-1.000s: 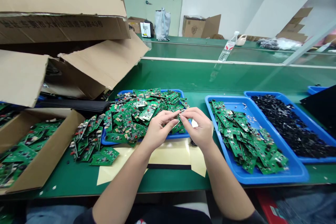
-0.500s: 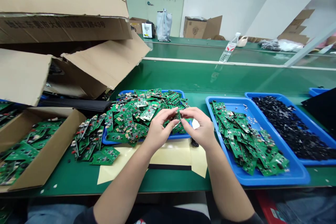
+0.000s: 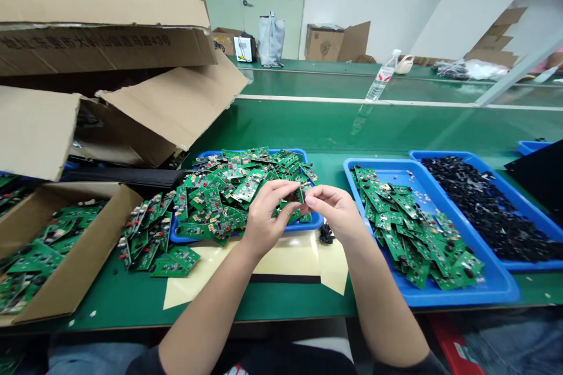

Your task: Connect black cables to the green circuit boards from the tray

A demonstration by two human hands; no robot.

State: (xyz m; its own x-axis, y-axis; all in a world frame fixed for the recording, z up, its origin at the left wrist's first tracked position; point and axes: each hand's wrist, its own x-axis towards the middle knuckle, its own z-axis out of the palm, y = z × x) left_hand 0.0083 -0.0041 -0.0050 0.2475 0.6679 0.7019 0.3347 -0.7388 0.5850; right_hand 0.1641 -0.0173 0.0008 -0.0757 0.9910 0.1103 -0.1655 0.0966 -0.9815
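Observation:
My left hand (image 3: 265, 215) and my right hand (image 3: 335, 212) meet in front of me, both pinching one small green circuit board (image 3: 294, 197) between their fingertips. They hover over the near edge of a blue tray (image 3: 308, 224) heaped with green circuit boards (image 3: 233, 187). A small pile of black parts (image 3: 326, 233) lies on the yellow sheet (image 3: 285, 258) just under my right hand.
A second blue tray (image 3: 488, 290) of boards sits to the right, then a blue tray of black parts (image 3: 484, 205). Loose boards (image 3: 152, 240) lie left of the tray, beside an open cardboard box (image 3: 83, 258) of boards. Large cartons (image 3: 109, 41) loom at left. A water bottle (image 3: 379, 82) stands behind.
Both hands have dropped slightly toward me with the board still pinched between them; the right hand has lowered and turned a little.

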